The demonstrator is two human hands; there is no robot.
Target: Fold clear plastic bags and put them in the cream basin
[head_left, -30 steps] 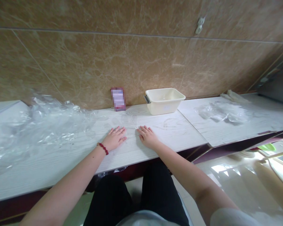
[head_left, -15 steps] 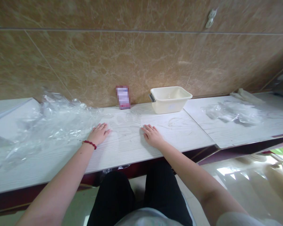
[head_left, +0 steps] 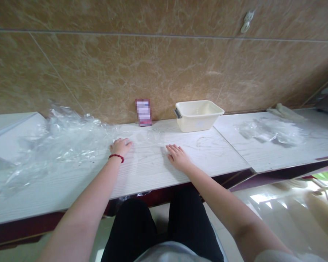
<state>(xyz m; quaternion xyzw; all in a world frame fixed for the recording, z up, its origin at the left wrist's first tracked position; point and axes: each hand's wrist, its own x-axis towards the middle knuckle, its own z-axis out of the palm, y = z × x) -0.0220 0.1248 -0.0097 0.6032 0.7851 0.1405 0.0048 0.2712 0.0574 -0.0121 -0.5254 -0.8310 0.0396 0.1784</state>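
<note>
My left hand [head_left: 120, 146], with a red bead bracelet at the wrist, rests on the white wood-grain tabletop [head_left: 153, 171] at the right edge of a big crumpled sheet of clear plastic film [head_left: 62, 142]. Its fingers are curled down onto the film's edge. My right hand [head_left: 177, 157] lies flat on the bare tabletop a little to the right, fingers stretched out and holding nothing. The two hands are about a hand's width apart.
A cream plastic tub [head_left: 198, 114] and a small purple packet [head_left: 143, 112] stand against the brown marble wall. More clear film [head_left: 268, 131] lies on the adjoining right tabletop, with a cloth [head_left: 285, 111] behind it. My dark-trousered legs are under the table edge.
My left hand slid away from the right hand to the left, then forward to the film's edge, and its fingers curled. The right hand stayed flat in place.
</note>
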